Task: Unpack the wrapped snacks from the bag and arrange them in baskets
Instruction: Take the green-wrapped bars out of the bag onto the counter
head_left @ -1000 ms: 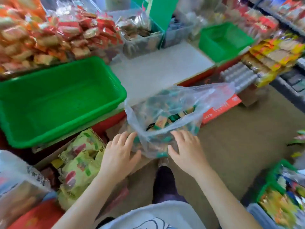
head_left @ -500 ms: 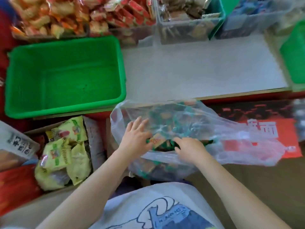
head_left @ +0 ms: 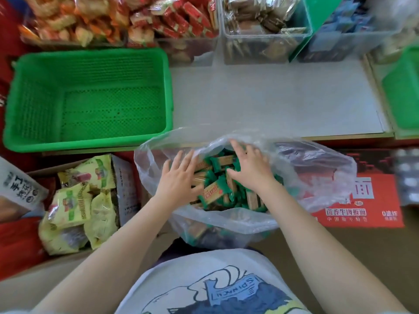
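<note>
A shop: bins (head_left: 260, 41) of wrapped snacks (head_left: 181, 21)

yellow snack packets (head_left: 74, 200), red carton (head_left: 367, 200), grey shelf (head_left: 272, 98)

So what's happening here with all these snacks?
A person is unpacking a clear plastic bag full of small green-and-tan wrapped snacks. Both hands are inside its open mouth: the left hand and right hand lie spread on the pile. The green basket on the shelf beside it has nothing in it yet.
</note>
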{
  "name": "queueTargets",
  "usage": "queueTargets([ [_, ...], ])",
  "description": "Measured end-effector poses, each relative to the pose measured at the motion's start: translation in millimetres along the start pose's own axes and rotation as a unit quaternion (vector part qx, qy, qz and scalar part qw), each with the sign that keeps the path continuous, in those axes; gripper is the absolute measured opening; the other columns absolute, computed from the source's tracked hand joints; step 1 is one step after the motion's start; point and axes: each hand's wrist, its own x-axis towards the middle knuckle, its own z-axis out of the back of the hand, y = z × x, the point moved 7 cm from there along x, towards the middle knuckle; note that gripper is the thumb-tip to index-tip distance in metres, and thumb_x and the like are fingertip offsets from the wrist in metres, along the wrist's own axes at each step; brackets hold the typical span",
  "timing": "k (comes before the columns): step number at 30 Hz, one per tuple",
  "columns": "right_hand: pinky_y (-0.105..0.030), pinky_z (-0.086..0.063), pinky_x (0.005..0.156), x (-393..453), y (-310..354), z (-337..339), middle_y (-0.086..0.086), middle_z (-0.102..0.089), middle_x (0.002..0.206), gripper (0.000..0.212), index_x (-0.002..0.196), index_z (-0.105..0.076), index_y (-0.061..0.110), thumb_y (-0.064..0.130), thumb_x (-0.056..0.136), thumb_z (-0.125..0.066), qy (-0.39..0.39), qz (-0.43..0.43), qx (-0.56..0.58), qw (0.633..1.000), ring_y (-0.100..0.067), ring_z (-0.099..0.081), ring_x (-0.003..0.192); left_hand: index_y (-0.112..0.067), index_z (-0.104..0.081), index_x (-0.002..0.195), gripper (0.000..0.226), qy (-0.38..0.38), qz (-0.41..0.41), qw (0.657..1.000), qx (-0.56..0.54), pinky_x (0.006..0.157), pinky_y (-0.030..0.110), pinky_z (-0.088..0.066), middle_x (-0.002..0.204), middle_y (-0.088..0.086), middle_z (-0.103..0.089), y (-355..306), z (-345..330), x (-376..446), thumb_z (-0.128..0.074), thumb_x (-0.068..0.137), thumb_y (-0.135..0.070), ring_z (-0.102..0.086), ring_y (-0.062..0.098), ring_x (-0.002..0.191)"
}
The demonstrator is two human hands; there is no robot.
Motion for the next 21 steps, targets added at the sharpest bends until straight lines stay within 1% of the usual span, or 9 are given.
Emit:
queueTargets([
  [2,-0.049,-0.038,0.107,5.1,3.6,2.1,-0.011,-0.043,0.144,0.066,0.144,-0.035,0.026,0.054,0.091,-0.061,-0.01,-0.007,-0.023,1.0,-0.032,-0.041,0.133,-0.022,0.001,0.16,0.089,0.002,0.007,1.0,-0.018,0.123,0.051,-0.009,0.168,-0.002,-0.001,6.7,-1.3,5.0,-0.04,0.094,-0.064,0.002,0.023,0.155],
  [3,-0.045,-0.042,0.101,3.7,10.2,1.3,-0.007,-0.053,0.13,0.05,0.126,-0.05,0.021,0.054,0.09,-0.063,-0.024,0.008,-0.026,0.999,-0.028,-0.049,0.122,-0.023,0.002,0.16,0.09,0.005,0.008,0.999,-0.034,0.123,0.051,-0.01,0.168,-0.003,-0.001,9.9,-3.1,5.8,-0.039,0.094,-0.067,0.002,0.022,0.155],
  [5,-0.038,-0.048,0.084,-1.4,24.6,-14.7,0.0,-0.059,0.101,0.03,0.094,-0.056,0.018,0.047,0.091,-0.065,-0.008,0.039,0.003,0.999,-0.023,-0.056,0.097,-0.025,0.002,0.16,0.091,0.014,0.003,0.998,-0.067,0.123,0.052,-0.01,0.168,-0.004,-0.004,14.9,-6.8,5.6,-0.039,0.093,-0.07,0.0,0.021,0.155],
  [7,-0.036,-0.047,0.075,-4.2,33.7,-42.8,-0.001,-0.057,0.103,0.025,0.101,-0.059,0.018,0.039,0.091,-0.068,0.039,0.055,0.023,0.997,-0.024,-0.055,0.1,-0.027,0.0,0.16,0.094,0.023,-0.004,0.995,-0.097,0.122,0.053,-0.012,0.168,-0.005,-0.007,20.0,-9.6,3.9,-0.037,0.088,-0.075,-0.002,0.021,0.154],
  [9,-0.039,-0.046,0.085,-0.5,36.0,-69.2,-0.007,-0.05,0.124,0.046,0.131,-0.054,0.021,0.035,0.091,-0.07,0.073,0.055,-0.024,0.995,-0.027,-0.047,0.118,-0.029,0.0,0.16,0.099,0.03,-0.005,0.993,-0.117,0.122,0.053,-0.013,0.168,-0.005,-0.009,26.9,-14.1,2.4,-0.032,0.083,-0.081,-0.003,0.021,0.154],
  [11,-0.043,-0.043,0.095,3.9,33.1,-89.0,-0.014,-0.039,0.138,0.061,0.145,-0.044,0.024,0.031,0.091,-0.069,0.09,0.047,-0.094,0.99,-0.033,-0.038,0.128,-0.03,0.0,0.16,0.098,0.03,-0.004,0.991,-0.128,0.122,0.053,-0.015,0.168,-0.005,-0.01,32.8,-18.5,1.5,-0.031,0.083,-0.083,-0.005,0.022,0.154],
  [17,-0.039,-0.041,0.087,-3.2,34.2,-93.1,-0.011,-0.046,0.125,0.041,0.12,-0.049,0.016,0.019,0.088,-0.073,0.019,0.011,-0.092,0.995,-0.031,-0.043,0.118,-0.031,-0.008,0.16,0.094,0.029,-0.01,0.986,-0.164,0.12,0.054,-0.015,0.167,-0.006,-0.013,40.4,-22.3,-1.5,-0.019,0.083,-0.085,-0.009,0.024,0.153],
  [19,-0.037,-0.041,0.078,-10.7,32.0,-84.4,-0.004,-0.053,0.111,0.032,0.109,-0.049,0.019,0.024,0.089,-0.073,0.025,-0.014,0.011,1.0,-0.028,-0.052,0.108,-0.033,-0.013,0.159,0.09,0.025,-0.01,0.98,-0.197,0.12,0.054,-0.015,0.166,-0.006,-0.016,40.3,-19.9,-1.7,-0.016,0.085,-0.083,-0.012,0.024,0.153],
  [21,-0.033,-0.042,0.068,-23.9,24.8,-69.2,0.002,-0.056,0.102,0.033,0.11,-0.051,0.019,0.034,0.091,-0.072,0.05,-0.081,0.193,0.977,-0.021,-0.058,0.094,-0.033,-0.021,0.158,0.08,0.011,-0.001,0.97,-0.243,0.12,0.053,-0.016,0.165,-0.006,-0.021,40.1,-16.4,0.1,-0.02,0.091,-0.076,-0.017,0.023,0.151],
])
